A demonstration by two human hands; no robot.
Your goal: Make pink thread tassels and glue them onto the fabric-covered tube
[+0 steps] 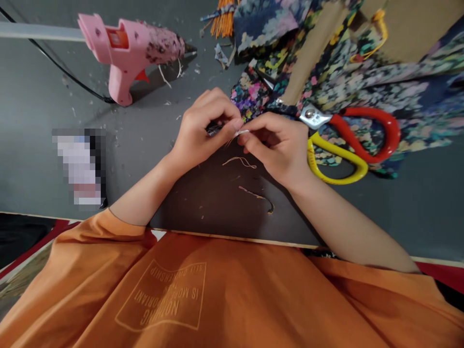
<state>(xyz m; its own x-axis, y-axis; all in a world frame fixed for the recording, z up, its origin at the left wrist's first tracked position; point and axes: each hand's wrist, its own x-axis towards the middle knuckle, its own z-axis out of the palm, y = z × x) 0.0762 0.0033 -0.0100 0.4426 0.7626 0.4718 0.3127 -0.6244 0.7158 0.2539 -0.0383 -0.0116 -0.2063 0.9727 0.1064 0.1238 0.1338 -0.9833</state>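
Observation:
My left hand (206,128) and my right hand (281,145) meet over the middle of the table, each closed in a pinch. Between their fingertips runs a small thin white strip (242,132), gripped from both sides; its exact kind is too small to tell. Fine strands hang under the left fingers, and something dark and shiny is partly hidden inside that hand. Just below lies a loop of pale thread (241,162), with a dark frayed scrap of thread (259,196) nearer the table edge. Scissors (315,117) with one red and one yellow handle rest beside my right wrist.
A pink glue gun (126,50) with a white stick and black cord lies at the upper left. Below it is a blurred-out phone-like object (81,166). Floral fabric pieces (384,96), brown card (420,29) and an orange tassel (222,19) cover the upper right.

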